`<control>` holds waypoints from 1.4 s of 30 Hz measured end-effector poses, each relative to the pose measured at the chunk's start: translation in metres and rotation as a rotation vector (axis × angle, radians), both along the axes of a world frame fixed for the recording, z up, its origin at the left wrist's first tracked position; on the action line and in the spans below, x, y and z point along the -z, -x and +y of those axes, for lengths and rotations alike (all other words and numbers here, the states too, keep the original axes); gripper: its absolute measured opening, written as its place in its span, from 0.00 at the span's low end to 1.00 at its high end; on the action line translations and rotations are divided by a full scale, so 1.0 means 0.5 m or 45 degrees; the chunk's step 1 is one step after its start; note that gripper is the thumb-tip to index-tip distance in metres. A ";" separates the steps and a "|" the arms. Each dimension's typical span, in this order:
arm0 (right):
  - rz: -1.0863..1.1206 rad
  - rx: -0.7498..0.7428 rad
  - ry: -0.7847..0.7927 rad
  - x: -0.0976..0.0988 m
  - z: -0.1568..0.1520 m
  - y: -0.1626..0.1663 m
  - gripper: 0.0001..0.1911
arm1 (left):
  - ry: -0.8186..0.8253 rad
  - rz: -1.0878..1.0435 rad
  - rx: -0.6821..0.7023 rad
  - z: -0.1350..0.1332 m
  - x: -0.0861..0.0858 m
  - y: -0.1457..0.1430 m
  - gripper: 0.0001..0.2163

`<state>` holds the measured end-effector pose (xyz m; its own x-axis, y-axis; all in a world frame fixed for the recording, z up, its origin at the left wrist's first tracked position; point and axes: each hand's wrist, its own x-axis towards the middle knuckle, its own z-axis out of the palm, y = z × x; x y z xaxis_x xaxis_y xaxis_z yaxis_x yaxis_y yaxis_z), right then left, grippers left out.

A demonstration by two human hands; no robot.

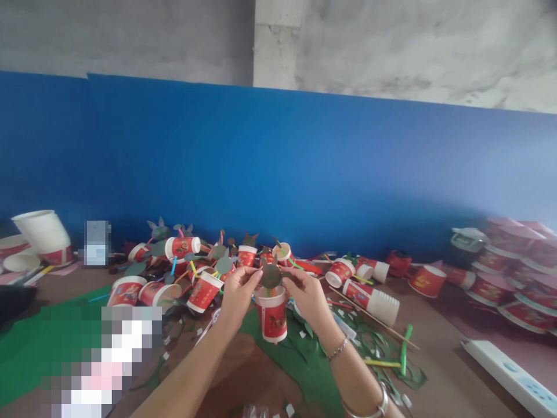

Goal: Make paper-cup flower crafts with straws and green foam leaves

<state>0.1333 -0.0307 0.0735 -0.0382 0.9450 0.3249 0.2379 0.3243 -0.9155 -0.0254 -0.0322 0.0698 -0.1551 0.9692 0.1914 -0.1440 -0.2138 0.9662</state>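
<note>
My left hand (237,293) and my right hand (307,293) are raised over the table, both pinching a green paper cutout (270,274) with small ears, one at each side of it. The cutout sits just above the mouth of a red and white paper cup (272,316), which stands upright between my hands on a green paper sheet (304,360). Whether the cutout is stuck on a straw inside the cup is hard to tell. My right wrist wears a thin bracelet and a bangle.
A pile of similar red cups (204,290) with green cutouts and coloured straws lies behind my hands. Loose straws (404,348), a thin stick and paper scraps lie at the right. Stacked cups (513,273) line the right edge, and a white power strip (513,371) lies there. A blue board backs the table.
</note>
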 end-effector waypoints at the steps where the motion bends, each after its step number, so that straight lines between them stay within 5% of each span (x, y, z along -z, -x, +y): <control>1: 0.005 -0.014 0.004 0.001 0.000 0.000 0.17 | 0.000 0.005 0.009 0.001 0.002 0.001 0.10; 9: -0.026 0.005 0.011 0.006 -0.005 0.006 0.14 | 0.005 0.063 0.017 -0.002 0.004 -0.004 0.11; 19: 0.112 0.060 0.141 0.022 -0.011 0.029 0.10 | -0.073 0.078 -0.206 0.001 0.038 -0.012 0.11; 36: 0.064 -0.041 0.137 0.031 -0.002 0.026 0.15 | -0.026 0.130 -0.004 0.010 0.051 -0.016 0.14; 42: 0.135 -0.143 0.187 0.026 -0.005 0.025 0.15 | -0.005 -0.076 0.064 0.014 0.057 -0.017 0.16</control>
